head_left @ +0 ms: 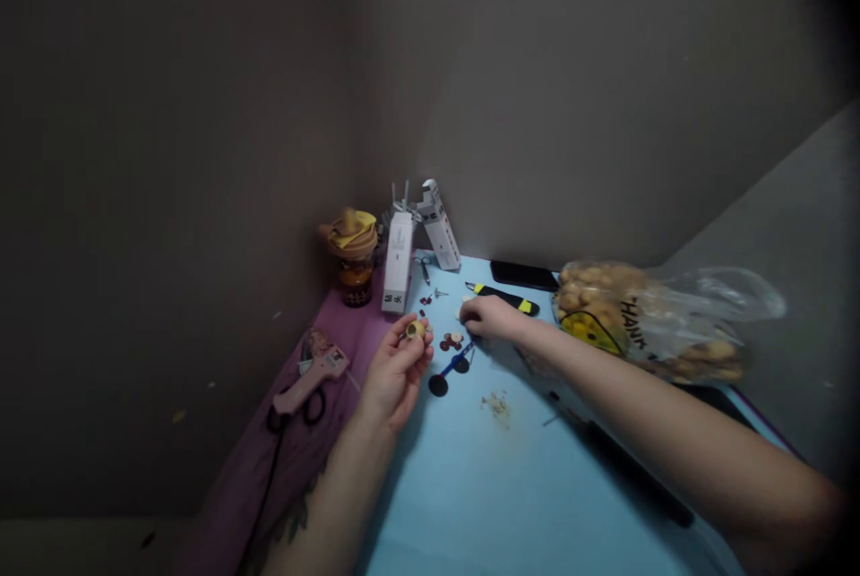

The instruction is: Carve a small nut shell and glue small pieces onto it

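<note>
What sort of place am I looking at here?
Probably a home or hobby craft table, though the view can't confirm whose. The pink hot glue gun, the black-and-yellow utility knife and the scattered pale scraps suggest small handwork.

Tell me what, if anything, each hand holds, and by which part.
Left hand: a small round tan piece, held by its sides. Right hand: cannot be told.
</note>
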Demonstrator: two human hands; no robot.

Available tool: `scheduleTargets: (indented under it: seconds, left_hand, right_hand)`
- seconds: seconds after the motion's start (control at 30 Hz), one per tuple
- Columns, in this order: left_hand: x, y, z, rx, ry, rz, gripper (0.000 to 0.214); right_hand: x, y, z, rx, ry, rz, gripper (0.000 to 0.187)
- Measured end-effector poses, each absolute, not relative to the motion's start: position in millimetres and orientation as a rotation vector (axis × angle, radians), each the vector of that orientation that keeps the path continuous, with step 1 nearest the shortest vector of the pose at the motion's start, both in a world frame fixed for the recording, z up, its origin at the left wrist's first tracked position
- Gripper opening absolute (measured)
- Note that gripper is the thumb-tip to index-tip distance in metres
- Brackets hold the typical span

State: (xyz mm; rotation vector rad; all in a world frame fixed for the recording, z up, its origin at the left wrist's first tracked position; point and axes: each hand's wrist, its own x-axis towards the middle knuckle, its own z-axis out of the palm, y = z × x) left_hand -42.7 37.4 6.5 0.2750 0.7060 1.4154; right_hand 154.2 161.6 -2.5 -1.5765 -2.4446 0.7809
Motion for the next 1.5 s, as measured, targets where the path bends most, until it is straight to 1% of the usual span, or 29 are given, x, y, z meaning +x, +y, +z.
scheduleTargets:
  seconds: [0.13,0.23,0.33,0.43,0.57,0.67,0.93,1.07,1.17,1.33,1.43,1.5]
  left_hand:
    - [-38,32,7,0.514,0.803,1.420,0.034]
    - [-31,28,5,0.788,0.913,1.368,0.034]
    - [-22,23,1,1.042,0.982,1.238,0.035]
    - [-13,15,-3,1.289,0.999,1.118,0.036]
    - [-3,1,-2,1.624,1.014,1.037,0.024]
    - [0,-8,0,1.872,1.017,1.010,0.017]
    - [2,-16,-7,2.321,0.980,1.177,0.019]
    - [2,-12,-9,2.310,0.918,1.229,0.024]
    - [3,-10,-7,2.138,0.887,1.191,0.028]
    - [7,-8,-3,1.715,0.947,1.094,0.027]
    - [10,-9,-1,1.423,0.943,1.042,0.028]
    - [12,-10,0,1.285,0.921,1.023,0.026]
  right_hand:
    - [173,140,3,-1.528,-2.009,0.911,0.019]
    - [184,103,8,-1.401,-1.704,1.017,0.025]
    - [187,55,16,-1.275,-1.513,1.075,0.026]
    - [181,9,22,-1.201,-1.399,1.096,0.023]
    - [169,-32,17,-1.061,-1.217,1.068,0.013]
    - [164,-44,6,-1.045,-1.120,1.015,0.013]
    - [161,-45,-14,-1.086,-1.097,0.972,0.012]
    - [164,-43,-17,-1.160,-1.185,0.950,0.023]
    - [166,-41,-18,-1.152,-1.213,0.969,0.028]
    - [171,-37,-16,-1.102,-1.230,0.980,0.025]
    - [173,-38,-13,-1.127,-1.320,0.892,0.025]
    - [174,-38,-11,-1.152,-1.379,0.826,0.024]
